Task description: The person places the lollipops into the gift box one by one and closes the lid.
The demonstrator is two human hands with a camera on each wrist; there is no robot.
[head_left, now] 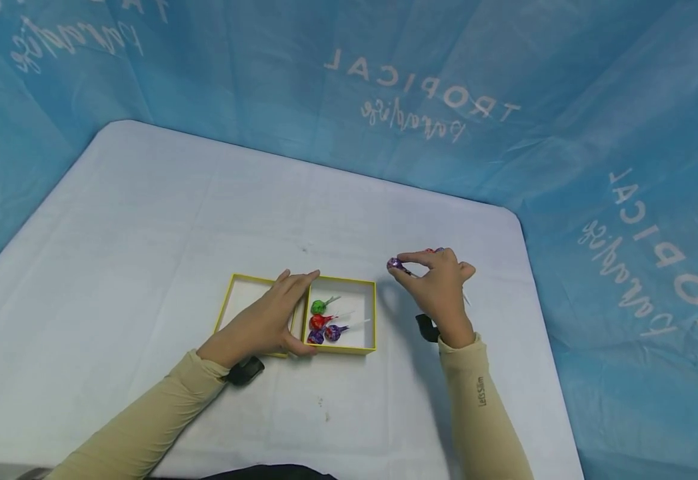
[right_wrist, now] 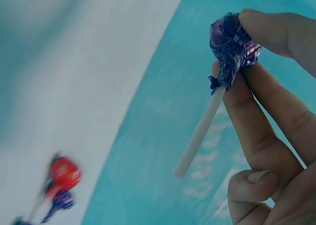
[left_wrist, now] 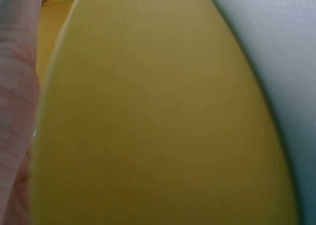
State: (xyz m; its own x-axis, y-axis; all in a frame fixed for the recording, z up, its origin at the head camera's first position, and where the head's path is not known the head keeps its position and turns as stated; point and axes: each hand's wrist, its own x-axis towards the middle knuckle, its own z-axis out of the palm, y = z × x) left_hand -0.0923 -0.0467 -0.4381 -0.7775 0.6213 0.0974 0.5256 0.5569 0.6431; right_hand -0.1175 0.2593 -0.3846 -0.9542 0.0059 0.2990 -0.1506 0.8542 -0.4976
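A purple-wrapped lollipop (right_wrist: 229, 42) is pinched by its head between the thumb and fingers of my right hand (head_left: 441, 283), held above the table to the right of the box. Its white stick points downward in the right wrist view. My left hand (head_left: 265, 323) grips the left end of a yellow-rimmed box (head_left: 361, 297), thumb on the near side and fingers at the far corner. Inside lie a green lollipop (head_left: 319, 307), a red one (head_left: 317, 322) and two purple ones (head_left: 333, 333). A yellow wall (left_wrist: 158, 106) fills the left wrist view.
Left of the box lies a second yellow-rimmed tray or lid (head_left: 237, 300), partly under my left hand. More lollipops, one of them red (right_wrist: 65, 173), lie beyond my right hand, mostly hidden in the head view. Blue printed curtains (head_left: 301, 80) surround the white table (head_left: 145, 220).
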